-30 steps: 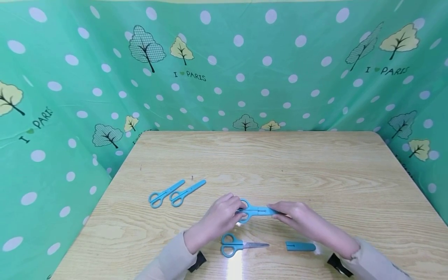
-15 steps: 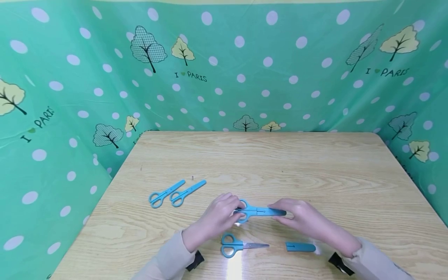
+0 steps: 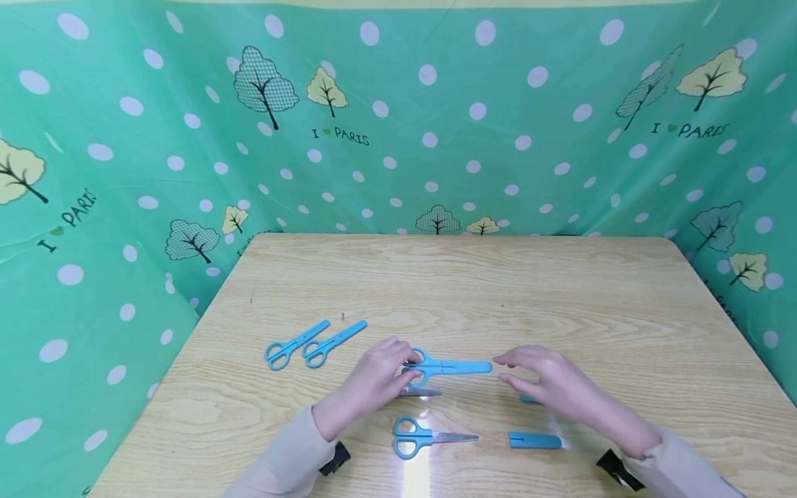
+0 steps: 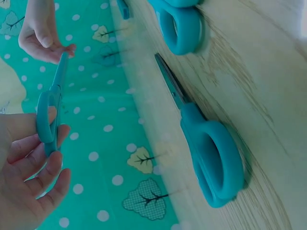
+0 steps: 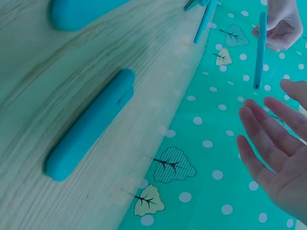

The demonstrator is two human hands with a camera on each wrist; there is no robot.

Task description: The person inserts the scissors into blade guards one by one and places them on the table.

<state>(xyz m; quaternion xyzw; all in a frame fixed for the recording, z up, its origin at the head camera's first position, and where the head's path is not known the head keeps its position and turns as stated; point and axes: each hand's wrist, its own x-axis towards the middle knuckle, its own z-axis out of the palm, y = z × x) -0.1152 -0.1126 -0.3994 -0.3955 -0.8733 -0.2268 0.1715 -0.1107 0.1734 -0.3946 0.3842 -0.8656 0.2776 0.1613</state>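
Note:
My left hand [image 3: 373, 377] holds blue scissors [image 3: 457, 367] by their handle loops, raised above the table, with a blue cover over the blades. Just beyond the cover's tip is my right hand [image 3: 551, 380], fingers spread and nothing in them; the right wrist view shows a gap between its fingertips and the cover. Below the held pair lie bare-bladed scissors [image 4: 206, 148], their handles hidden by the left hand in the head view. A loose blue blade cover [image 5: 91, 124] rests under the right hand.
Nearer the front, a second bare pair of scissors [image 3: 420, 437] lies beside another loose cover [image 3: 535, 440]. Two covered pairs, one scissors [image 3: 295, 344] and another scissors [image 3: 333, 344], lie side by side at left. A polka-dot cloth [image 3: 398, 124] hangs around the wooden table [image 3: 560, 277].
My right hand has let go of the blade cover and shifted slightly right. My left hand has drawn the covered scissors a little left and away, uncovering the bare pair beneath.

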